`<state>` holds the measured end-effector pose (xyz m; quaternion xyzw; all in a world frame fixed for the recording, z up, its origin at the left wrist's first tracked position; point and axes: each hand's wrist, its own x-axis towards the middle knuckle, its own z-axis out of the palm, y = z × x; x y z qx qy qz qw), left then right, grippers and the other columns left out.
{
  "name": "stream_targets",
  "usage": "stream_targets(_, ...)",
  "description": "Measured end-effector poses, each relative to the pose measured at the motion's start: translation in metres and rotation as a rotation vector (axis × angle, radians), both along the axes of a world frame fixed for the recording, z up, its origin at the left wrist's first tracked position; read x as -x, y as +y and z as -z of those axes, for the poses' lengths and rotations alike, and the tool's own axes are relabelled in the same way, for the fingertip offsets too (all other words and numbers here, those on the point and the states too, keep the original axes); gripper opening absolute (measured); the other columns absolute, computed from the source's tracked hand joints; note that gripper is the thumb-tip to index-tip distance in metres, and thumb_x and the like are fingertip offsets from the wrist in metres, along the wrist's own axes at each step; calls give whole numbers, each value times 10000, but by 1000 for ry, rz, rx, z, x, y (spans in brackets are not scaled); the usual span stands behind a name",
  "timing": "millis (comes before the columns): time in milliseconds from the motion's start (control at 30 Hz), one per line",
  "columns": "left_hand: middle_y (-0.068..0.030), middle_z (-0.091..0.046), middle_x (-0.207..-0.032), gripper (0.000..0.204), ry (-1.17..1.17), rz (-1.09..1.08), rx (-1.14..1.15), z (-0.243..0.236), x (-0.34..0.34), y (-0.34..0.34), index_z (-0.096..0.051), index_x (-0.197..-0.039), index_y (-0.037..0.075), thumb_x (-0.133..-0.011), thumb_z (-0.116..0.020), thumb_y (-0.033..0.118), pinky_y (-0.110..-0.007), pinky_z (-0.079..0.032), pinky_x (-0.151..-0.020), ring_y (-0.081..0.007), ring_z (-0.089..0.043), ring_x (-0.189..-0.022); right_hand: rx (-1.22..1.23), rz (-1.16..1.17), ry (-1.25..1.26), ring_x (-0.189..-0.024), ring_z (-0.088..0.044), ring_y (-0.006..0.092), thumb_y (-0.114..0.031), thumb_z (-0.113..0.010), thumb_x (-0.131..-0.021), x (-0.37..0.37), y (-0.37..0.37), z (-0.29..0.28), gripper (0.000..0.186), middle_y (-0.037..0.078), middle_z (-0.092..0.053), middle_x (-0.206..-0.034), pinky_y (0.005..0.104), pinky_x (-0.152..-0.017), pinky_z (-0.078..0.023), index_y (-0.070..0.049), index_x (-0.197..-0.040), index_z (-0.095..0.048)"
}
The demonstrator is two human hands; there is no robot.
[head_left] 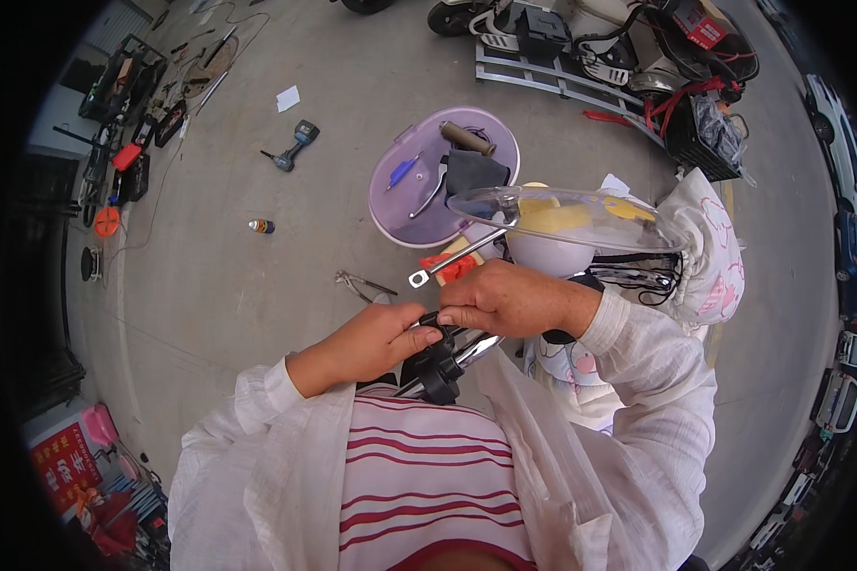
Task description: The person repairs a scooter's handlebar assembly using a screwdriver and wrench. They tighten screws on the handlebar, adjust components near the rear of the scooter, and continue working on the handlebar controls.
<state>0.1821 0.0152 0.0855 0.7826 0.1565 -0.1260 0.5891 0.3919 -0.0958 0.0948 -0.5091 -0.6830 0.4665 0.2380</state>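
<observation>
My left hand (369, 344) and my right hand (512, 300) meet at a black plastic clamp (438, 371) close to my body, fingers curled and thumbs pressed on its top. A chrome tube (476, 350) runs through the clamp. Just beyond my right hand, a silver rod with a holed flat end (455, 256) reaches out below a clear visor with a yellow shape (590, 219). A white rounded piece (548, 252) sits beneath the visor, beside a white fabric item with pink drawings (705, 247). What lies under my fingertips is partly hidden.
A purple tub (390, 209) holds tools and cloth. A cordless drill (295, 143), a small can (262, 226) and pliers (352, 285) lie on the concrete floor (209, 305). Tools (129, 157) line the left; scooters on a metal ramp (562, 81) stand back right; cars (847, 247) line the far right.
</observation>
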Motion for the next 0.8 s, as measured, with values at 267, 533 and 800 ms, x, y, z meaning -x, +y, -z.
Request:
stream_targets(267,-180,-578,-689,341,2,0,33,3,-3,3,-572,-905,1,-950,-581,338,-393,-436,-586,-331,-554,-609,-81,55,-73,-688,-549,364,-244,-597,-935,-2,-4,10,234,148,-546,-706,440,-622,-429,-41,-827,-560)
stream_targets(533,-183,-587,-698,345,-12,-27,130,8,1,4,-565,-888,-3,-953,-577,335,-403,-436,-588,-345,-566,-622,-83,85,-110,-679,-566,362,-281,-598,-929,1,-5,6,267,151,-550,-677,453,-607,-420,-49,-800,-564)
stream_targets(800,-207,-606,-710,371,6,23,147,12,-1,10,-563,-883,-19,-951,-583,345,-433,-449,-598,-366,-581,-634,-24,139,-72,-650,-523,315,-229,-636,-912,2,1,0,206,110,-527,-670,407,-623,-414,-32,-854,-615)
